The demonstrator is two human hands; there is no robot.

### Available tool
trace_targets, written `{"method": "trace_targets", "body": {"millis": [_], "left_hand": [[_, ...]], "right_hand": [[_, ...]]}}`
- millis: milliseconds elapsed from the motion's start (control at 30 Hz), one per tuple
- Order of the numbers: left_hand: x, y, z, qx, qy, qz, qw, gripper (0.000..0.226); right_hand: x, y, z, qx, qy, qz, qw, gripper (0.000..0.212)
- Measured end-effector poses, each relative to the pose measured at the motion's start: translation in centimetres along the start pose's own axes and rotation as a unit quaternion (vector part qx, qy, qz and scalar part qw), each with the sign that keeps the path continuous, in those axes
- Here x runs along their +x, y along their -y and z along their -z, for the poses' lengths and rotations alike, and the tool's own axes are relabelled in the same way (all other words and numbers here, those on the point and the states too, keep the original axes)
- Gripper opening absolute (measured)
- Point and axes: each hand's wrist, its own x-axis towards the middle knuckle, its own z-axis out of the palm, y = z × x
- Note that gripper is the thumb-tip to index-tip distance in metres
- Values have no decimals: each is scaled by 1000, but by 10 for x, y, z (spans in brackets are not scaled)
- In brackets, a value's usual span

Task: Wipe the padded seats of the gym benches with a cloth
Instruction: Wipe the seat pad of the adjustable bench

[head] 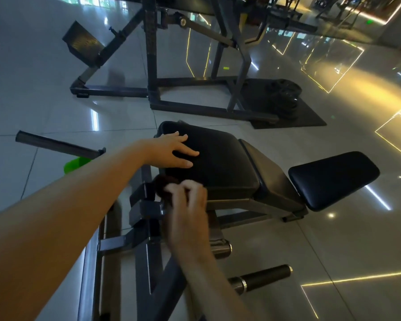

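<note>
The dark reddish-brown bunched cloth [164, 186] sat at the near left corner of the black padded vinyl seat [220, 163]. It was gripped by the right hand [187, 205], whose fingers were curled round it, though blur hid the exact hold. The left hand [174, 150] lay on the far left part of the same pad with its fingers spread flat, grasping nothing. Beyond lay a narrower greyish middle pad [265, 172] and a separate rounded black end pad [333, 179], all carried on a grey steel bench frame [146, 209] over glossy pale floor tiles [44, 112]. With the wad so close to the frame's bracket, a stroke could probably snag it on the metal. The patch under the resting palm would likely go unwiped unless that hand was lifted.
</note>
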Motion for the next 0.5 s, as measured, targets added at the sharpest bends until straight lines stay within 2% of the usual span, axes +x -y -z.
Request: {"method": "trace_targets", "body": {"millis": [100, 233, 367, 433, 500], "left_hand": [[0, 2, 0, -14, -9, -12, 1000, 49], [-3, 0, -3, -17, -25, -8, 1000, 48], [-1, -4, 0, 0, -22, 8, 1000, 49], [1, -9, -3, 15, -28, 18, 999, 51], [2, -14, -7, 37, -34, 29, 998, 55]], "right_hand": [[0, -41, 25, 0, -60, -50, 997, 36], [7, -46, 19, -7, -38, -58, 998, 35], [7, -35, 10, 6, -37, -12, 999, 36], [5, -55, 17, -5, -36, 6, 999, 31], [1, -82, 24, -18, -57, -29, 998, 29]]}}
